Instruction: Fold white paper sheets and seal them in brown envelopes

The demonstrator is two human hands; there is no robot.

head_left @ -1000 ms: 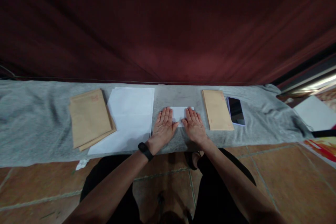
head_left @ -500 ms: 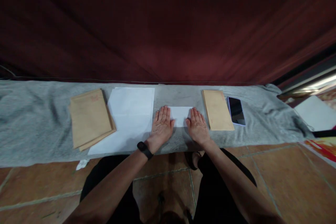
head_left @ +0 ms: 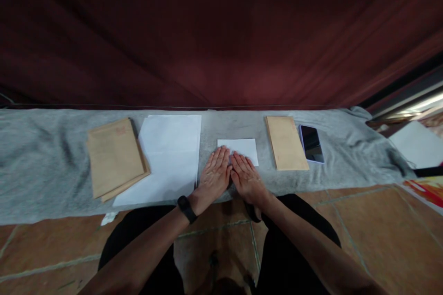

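Observation:
A small folded white paper (head_left: 242,149) lies on the grey cloth (head_left: 41,156) in front of me. My left hand (head_left: 215,174), with a black band on its wrist, lies flat with fingers stretched, its fingertips on the paper's near left corner. My right hand (head_left: 245,176) lies flat beside it, thumbs nearly touching, its fingers over the paper's near edge. Neither hand holds anything.
A white sheet stack (head_left: 166,156) and tan envelopes (head_left: 114,156) lie to the left. Another tan envelope pile (head_left: 285,142) and a dark phone (head_left: 310,143) lie to the right. A red curtain hangs behind. White paper (head_left: 417,144) sits far right.
Both hands slid inward along the folded paper and came together at its near left part; before, they were spread at its two ends. The view shifted slightly.

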